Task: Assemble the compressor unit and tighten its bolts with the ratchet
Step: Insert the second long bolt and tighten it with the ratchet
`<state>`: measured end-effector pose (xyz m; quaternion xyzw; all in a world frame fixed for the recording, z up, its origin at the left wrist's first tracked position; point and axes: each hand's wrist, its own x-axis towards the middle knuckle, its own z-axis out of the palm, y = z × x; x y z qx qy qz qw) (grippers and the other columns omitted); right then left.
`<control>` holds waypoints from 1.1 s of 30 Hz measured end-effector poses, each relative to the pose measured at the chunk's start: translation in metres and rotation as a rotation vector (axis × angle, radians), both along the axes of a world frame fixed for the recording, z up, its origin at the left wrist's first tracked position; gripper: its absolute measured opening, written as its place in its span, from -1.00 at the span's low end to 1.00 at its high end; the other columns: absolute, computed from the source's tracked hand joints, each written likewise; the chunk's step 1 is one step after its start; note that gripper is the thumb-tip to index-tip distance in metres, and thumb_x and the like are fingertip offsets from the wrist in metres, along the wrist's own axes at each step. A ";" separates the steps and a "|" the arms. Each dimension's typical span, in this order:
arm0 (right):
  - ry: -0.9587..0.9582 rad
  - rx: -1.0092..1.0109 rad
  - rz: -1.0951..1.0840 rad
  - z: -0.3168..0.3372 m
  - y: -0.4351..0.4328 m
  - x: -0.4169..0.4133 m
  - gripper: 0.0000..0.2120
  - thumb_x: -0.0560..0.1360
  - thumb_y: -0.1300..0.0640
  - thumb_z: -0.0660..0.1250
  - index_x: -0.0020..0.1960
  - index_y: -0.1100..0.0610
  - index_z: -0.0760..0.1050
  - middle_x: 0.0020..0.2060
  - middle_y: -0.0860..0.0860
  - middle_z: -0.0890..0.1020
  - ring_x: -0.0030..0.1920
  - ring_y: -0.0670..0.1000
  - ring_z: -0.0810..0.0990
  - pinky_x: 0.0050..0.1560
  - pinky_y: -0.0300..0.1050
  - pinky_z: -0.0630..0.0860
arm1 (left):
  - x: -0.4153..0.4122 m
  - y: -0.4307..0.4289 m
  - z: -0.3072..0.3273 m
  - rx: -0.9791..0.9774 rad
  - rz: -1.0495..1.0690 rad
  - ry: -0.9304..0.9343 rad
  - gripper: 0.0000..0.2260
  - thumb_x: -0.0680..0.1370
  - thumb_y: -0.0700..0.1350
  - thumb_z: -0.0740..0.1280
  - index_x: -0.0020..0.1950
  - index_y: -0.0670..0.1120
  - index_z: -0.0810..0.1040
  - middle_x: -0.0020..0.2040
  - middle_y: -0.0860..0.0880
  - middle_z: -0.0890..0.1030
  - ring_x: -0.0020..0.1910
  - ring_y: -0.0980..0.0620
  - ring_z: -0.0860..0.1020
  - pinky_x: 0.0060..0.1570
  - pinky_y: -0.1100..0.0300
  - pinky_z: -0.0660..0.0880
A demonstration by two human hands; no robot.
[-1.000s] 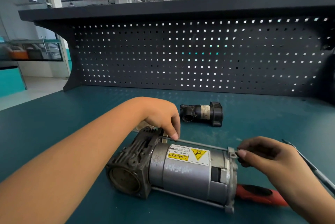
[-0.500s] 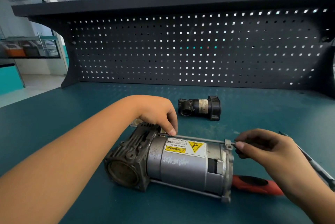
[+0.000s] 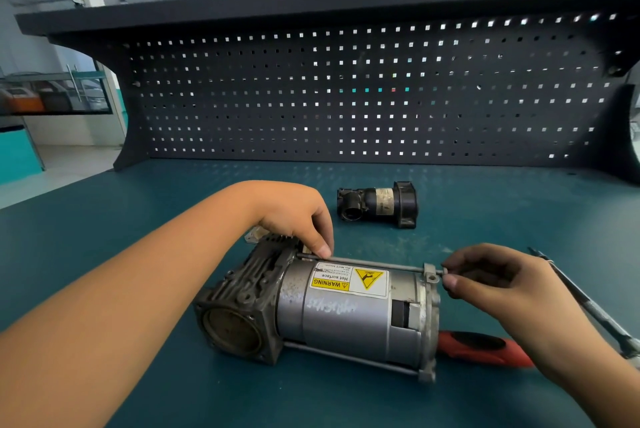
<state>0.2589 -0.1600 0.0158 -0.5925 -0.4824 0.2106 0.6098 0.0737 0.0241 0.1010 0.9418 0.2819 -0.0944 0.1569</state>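
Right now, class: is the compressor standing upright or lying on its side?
On its side: the compressor lies lengthwise on the bench, warning label facing up.

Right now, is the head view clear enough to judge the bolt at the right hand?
Head view: sharp centrally, warning label readable; the right hand pinches the bolt, shading its end; wide-angle lens bows the pegboard; the metal tool at the right edge is softer; no harsh glare on the compressor.
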 end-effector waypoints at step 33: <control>-0.420 -0.149 0.083 -0.014 0.006 0.005 -0.52 0.40 -0.28 0.05 -0.43 0.11 0.23 -0.52 -0.05 0.28 -0.46 -0.09 0.23 -0.40 -0.20 0.21 | -0.003 -0.003 -0.003 0.018 0.056 -0.024 -0.77 0.47 0.16 0.36 -0.38 0.16 0.59 -0.40 0.25 0.56 -0.40 0.32 0.47 -0.21 0.30 0.37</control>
